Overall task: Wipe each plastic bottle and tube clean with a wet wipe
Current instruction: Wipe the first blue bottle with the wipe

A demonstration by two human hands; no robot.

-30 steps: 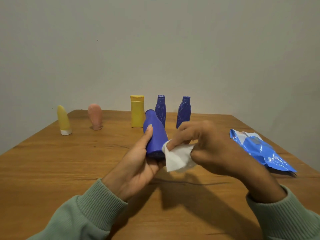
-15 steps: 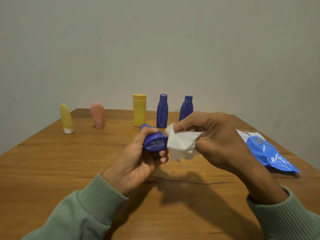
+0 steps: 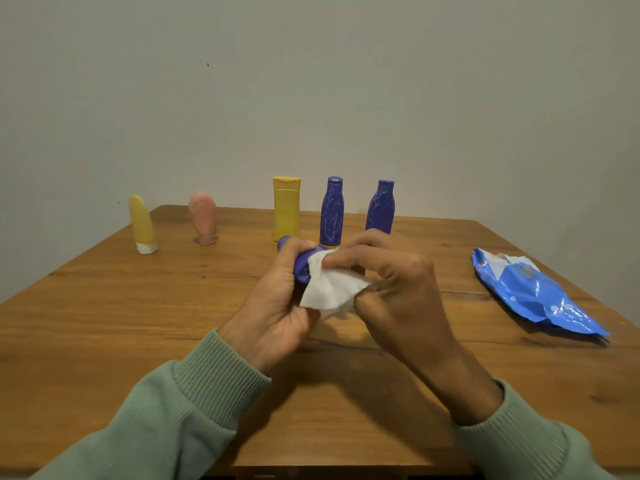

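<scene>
Head view: the left hand (image 3: 277,306) sits at frame centre, its grip wrapped round the blue bottle (image 3: 302,268) with the thumb laid across the top. The bottle lies nearly level, held above the worktop (image 3: 104,323). Its long axis runs away from me: the neck end peeks out toward the upper left past the thumb, and the base comes toward the camera. The right hand (image 3: 391,289) pinches the wet wipe (image 3: 332,289) between thumb and forefinger and holds it against the bottle's base end, which I can't see under the wipe.

Half a second ago that base was bare and facing me, with the wipe just to its right. A second ago the bottle stood more upright, neck up.

Across the far worktop, all upright, I see:
- a yellow tube (image 3: 142,220)
- a pink tube (image 3: 203,218)
- a yellow bottle (image 3: 286,209)
- the left standing bottle (image 3: 331,213) and right standing bottle (image 3: 380,207), both blue and scribbled

A blue wipes pack (image 3: 533,292) lies flat at the right. Green sleeves (image 3: 194,393) cover both wrists.
</scene>
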